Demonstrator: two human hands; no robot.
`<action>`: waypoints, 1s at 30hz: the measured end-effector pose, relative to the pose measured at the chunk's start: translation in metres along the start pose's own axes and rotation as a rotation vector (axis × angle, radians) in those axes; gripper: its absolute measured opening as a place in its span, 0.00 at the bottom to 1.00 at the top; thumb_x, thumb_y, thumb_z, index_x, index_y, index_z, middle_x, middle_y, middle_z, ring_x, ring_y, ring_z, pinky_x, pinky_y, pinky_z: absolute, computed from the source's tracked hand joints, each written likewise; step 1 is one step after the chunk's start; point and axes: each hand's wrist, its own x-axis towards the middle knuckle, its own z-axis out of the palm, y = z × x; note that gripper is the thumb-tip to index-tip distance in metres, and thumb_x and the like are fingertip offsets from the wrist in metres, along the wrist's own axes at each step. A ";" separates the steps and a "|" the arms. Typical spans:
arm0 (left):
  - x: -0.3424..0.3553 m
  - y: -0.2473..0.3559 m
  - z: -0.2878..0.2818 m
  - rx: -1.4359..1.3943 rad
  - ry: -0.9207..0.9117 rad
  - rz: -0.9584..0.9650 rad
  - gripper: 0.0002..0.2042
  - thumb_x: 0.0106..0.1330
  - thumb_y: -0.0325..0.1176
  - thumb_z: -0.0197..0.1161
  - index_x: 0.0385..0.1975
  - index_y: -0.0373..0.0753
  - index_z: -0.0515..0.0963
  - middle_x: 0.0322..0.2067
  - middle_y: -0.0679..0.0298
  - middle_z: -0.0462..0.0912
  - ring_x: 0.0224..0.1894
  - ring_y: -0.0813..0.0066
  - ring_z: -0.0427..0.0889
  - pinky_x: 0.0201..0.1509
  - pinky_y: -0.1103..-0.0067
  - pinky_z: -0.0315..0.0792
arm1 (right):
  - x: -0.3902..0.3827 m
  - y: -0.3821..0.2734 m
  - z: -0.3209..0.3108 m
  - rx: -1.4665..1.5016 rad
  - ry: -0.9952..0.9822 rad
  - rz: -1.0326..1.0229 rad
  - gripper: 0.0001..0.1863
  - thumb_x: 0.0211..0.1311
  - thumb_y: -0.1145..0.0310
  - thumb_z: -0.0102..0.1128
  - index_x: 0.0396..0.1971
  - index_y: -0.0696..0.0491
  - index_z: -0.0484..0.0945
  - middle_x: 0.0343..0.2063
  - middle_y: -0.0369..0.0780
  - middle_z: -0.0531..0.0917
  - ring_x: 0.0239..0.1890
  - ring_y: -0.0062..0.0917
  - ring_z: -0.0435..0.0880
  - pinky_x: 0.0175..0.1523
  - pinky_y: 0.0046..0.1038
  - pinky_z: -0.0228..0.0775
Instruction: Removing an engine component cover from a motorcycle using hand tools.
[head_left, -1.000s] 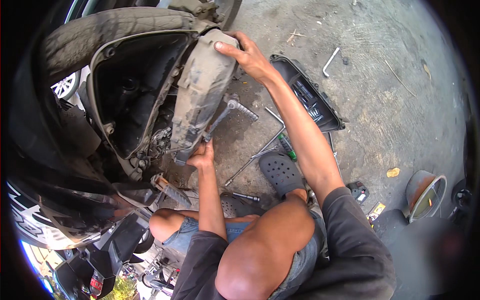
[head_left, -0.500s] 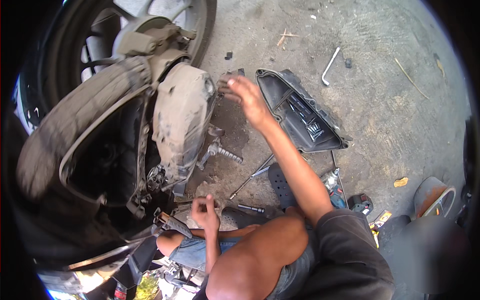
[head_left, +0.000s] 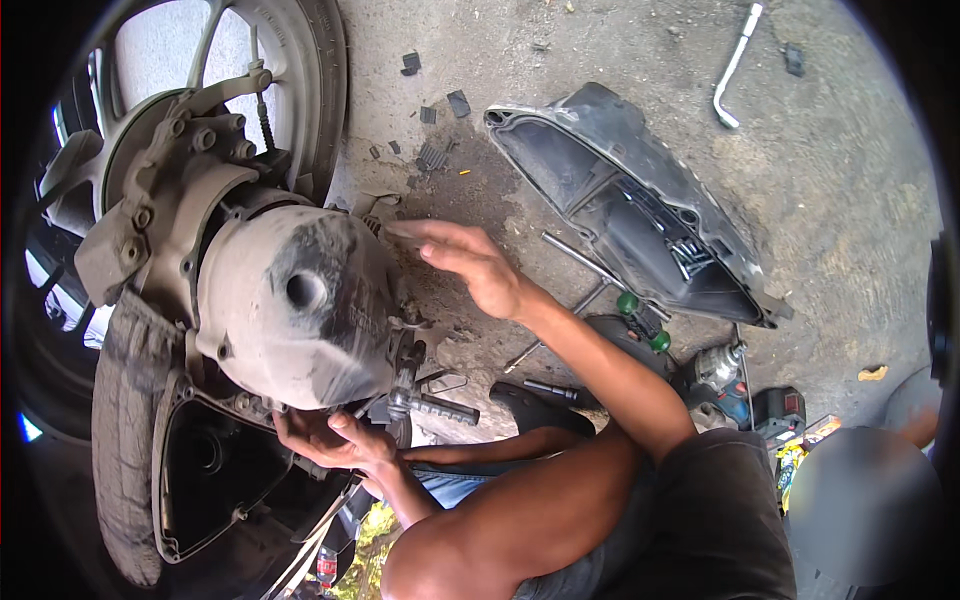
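A dusty, rounded engine cover (head_left: 335, 340) with a round hole in its face sits on the side of a scooter, in front of the rear wheel (head_left: 325, 110). My left hand (head_left: 335, 440) is palm up at the cover's lower edge, fingers apart, their tips partly hidden at the edge. To the right of the cover is my right hand (head_left: 470, 265), its fingers stretched toward the cover's edge and nothing in it. The kick-start lever (head_left: 440, 408) sticks out below the cover. An open black air-filter box (head_left: 205, 460) lies at lower left.
On the ground to the right, a black plastic cover (head_left: 620, 200) holds several bolts (head_left: 688, 258). Around it are a T-handle wrench (head_left: 585, 262), a green-handled screwdriver (head_left: 640, 320), a cordless drill (head_left: 725, 385) and a bent wrench (head_left: 738, 65). Dark fragments (head_left: 432, 155) lie near the tyre.
My left hand has risen from beside my knee to the cover's lower edge. My right hand stays beside the cover, fingers extended. The view has shifted, showing the cover's face more fully.
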 end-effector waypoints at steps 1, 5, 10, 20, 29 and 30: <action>0.001 -0.012 -0.004 0.092 -0.049 0.011 0.36 0.64 0.56 0.55 0.55 0.23 0.63 0.44 0.44 0.75 0.46 0.59 0.75 0.52 0.67 0.69 | 0.005 -0.010 0.001 -0.062 -0.022 -0.120 0.25 0.69 0.60 0.45 0.57 0.63 0.70 0.53 0.43 0.77 0.57 0.25 0.70 0.63 0.24 0.57; 0.014 -0.043 -0.006 -0.003 -0.011 0.005 0.34 0.69 0.55 0.42 0.51 0.21 0.68 0.45 0.41 0.75 0.46 0.54 0.77 0.51 0.63 0.70 | 0.039 -0.024 -0.004 -0.143 -0.117 -0.028 0.26 0.68 0.57 0.49 0.52 0.65 0.73 0.47 0.45 0.81 0.52 0.27 0.76 0.60 0.28 0.62; 0.014 -0.102 -0.023 0.181 -0.078 0.381 0.33 0.70 0.50 0.41 0.63 0.24 0.55 0.59 0.38 0.63 0.58 0.48 0.69 0.59 0.60 0.66 | 0.049 -0.049 0.002 -0.056 -0.292 0.002 0.29 0.54 0.58 0.70 0.48 0.66 0.76 0.43 0.54 0.81 0.44 0.33 0.83 0.52 0.29 0.75; 0.018 -0.090 -0.023 0.590 -0.120 0.675 0.32 0.59 0.35 0.68 0.56 0.20 0.62 0.46 0.42 0.73 0.43 0.45 0.78 0.43 0.61 0.75 | 0.039 -0.063 0.006 -0.358 -0.226 0.027 0.25 0.54 0.59 0.71 0.41 0.67 0.79 0.35 0.54 0.84 0.37 0.27 0.84 0.43 0.25 0.78; 0.011 -0.118 -0.040 0.347 -0.027 0.396 0.30 0.60 0.31 0.65 0.57 0.21 0.62 0.53 0.40 0.69 0.49 0.45 0.77 0.48 0.61 0.75 | 0.030 -0.056 0.022 -0.321 -0.093 -0.146 0.19 0.54 0.61 0.70 0.36 0.64 0.83 0.25 0.50 0.85 0.27 0.21 0.82 0.36 0.26 0.76; 0.012 -0.113 -0.040 0.294 -0.111 0.346 0.26 0.60 0.30 0.64 0.55 0.22 0.65 0.52 0.41 0.71 0.47 0.45 0.77 0.48 0.60 0.75 | 0.029 -0.057 0.018 -0.345 -0.109 -0.099 0.18 0.54 0.62 0.69 0.35 0.64 0.83 0.24 0.49 0.85 0.26 0.19 0.81 0.35 0.26 0.75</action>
